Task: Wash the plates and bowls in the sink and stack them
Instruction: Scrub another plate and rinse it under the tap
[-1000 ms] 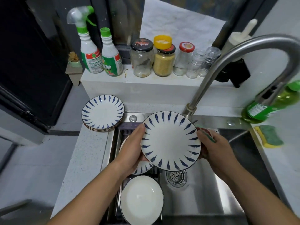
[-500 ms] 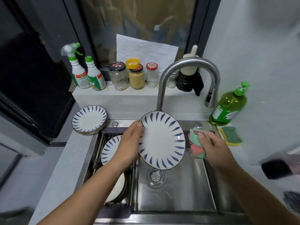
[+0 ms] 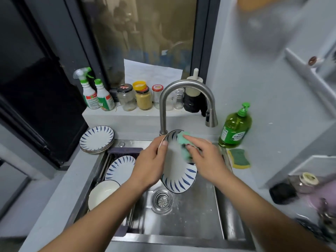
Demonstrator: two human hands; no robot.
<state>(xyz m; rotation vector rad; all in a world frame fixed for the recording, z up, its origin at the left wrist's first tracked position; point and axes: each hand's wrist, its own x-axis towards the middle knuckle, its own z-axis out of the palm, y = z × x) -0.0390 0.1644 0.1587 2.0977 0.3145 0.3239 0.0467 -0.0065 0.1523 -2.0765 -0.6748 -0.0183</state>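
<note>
Over the steel sink (image 3: 190, 220) my left hand (image 3: 149, 166) grips the left rim of a white plate with blue leaf marks (image 3: 179, 176), tilted toward me. My right hand (image 3: 205, 157) holds a green cloth (image 3: 183, 142) and presses it against the plate's face near its upper edge. On the rack in the sink's left side lie another blue-marked plate (image 3: 121, 167) and a plain white bowl (image 3: 101, 194). A stack of blue-marked plates (image 3: 97, 139) sits on the counter to the left of the sink.
The curved faucet (image 3: 181, 99) arches above the plate, no water visible. A green soap bottle (image 3: 235, 127) and a yellow-green sponge (image 3: 239, 158) sit right of the sink. Spray bottles (image 3: 94, 93) and jars (image 3: 134, 98) line the ledge. The drain strainer (image 3: 162, 200) lies below the plate.
My right hand has moved left from beside the plate and brought the cloth onto its face. The plate has tilted more edge-on and the view has pulled back and up.
</note>
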